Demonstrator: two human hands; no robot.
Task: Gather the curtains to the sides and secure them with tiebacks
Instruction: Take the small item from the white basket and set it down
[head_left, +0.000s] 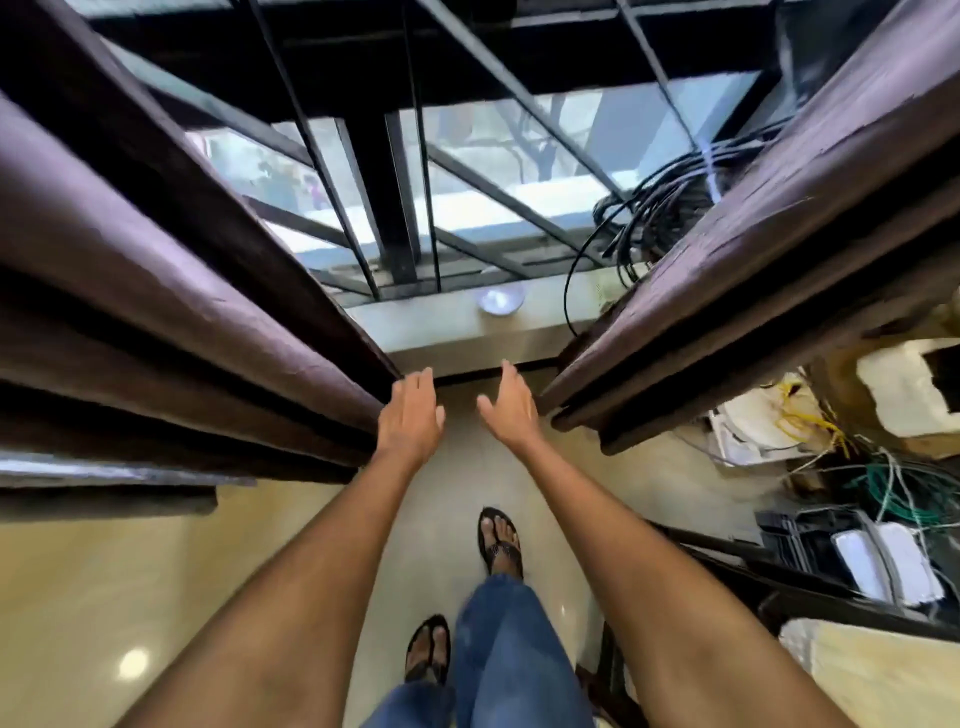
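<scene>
Two dark brown curtains hang before a barred window. The left curtain (171, 291) falls in thick folds and my left hand (411, 415) lies flat against its inner edge, fingers apart, gripping nothing. The right curtain (769, 249) hangs across the gap. My right hand (511, 410) is open between the two curtains, a short way from the right curtain's inner edge and not touching it. I see no tieback.
A stone window sill (431, 317) with a small round dish (500, 300) lies ahead. Black cables (654, 208) coil at the window's right. Boxes, cables and equipment (852, 499) crowd the floor on the right. My sandalled feet stand on glossy tiles (104, 597).
</scene>
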